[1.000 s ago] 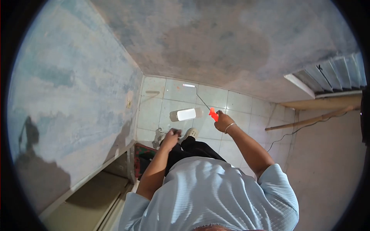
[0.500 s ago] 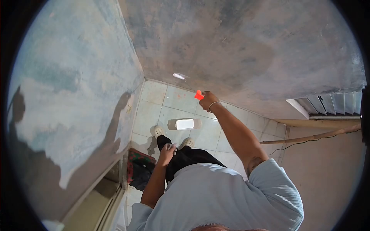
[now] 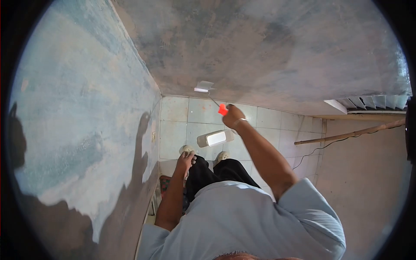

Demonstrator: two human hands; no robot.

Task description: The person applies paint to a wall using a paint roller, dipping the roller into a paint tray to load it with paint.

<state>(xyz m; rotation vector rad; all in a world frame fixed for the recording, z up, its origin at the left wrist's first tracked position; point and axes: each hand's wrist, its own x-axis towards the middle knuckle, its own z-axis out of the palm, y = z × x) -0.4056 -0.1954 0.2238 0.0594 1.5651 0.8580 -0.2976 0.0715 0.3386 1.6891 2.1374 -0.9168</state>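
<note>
My right hand (image 3: 234,116) is closed round the orange handle of a small paint roller (image 3: 222,109). The thin metal rod runs up and left to the white roller head (image 3: 201,90), which touches the wall in front of me near its bottom edge. A short pale, wet-looking patch (image 3: 205,84) shows just above the head. My left hand (image 3: 186,161) hangs low beside my dark trousers, its fingers loosely bent and apart, with nothing visible in it. Between my feet and the wall, a paint tray (image 3: 215,138) with white paint stands on the floor.
A patchy blue-grey wall (image 3: 82,117) rises close on my left. White tiles (image 3: 174,132) cover the floor. To the right, a wooden pole (image 3: 346,133) and a dark cable (image 3: 308,154) are near a louvred opening (image 3: 368,103). A patterned cloth (image 3: 164,184) lies partly behind my left arm.
The roller head has gone slightly lower on the wall, and a pale patch now shows above it. My view has shifted; the left wall fills more of it.
</note>
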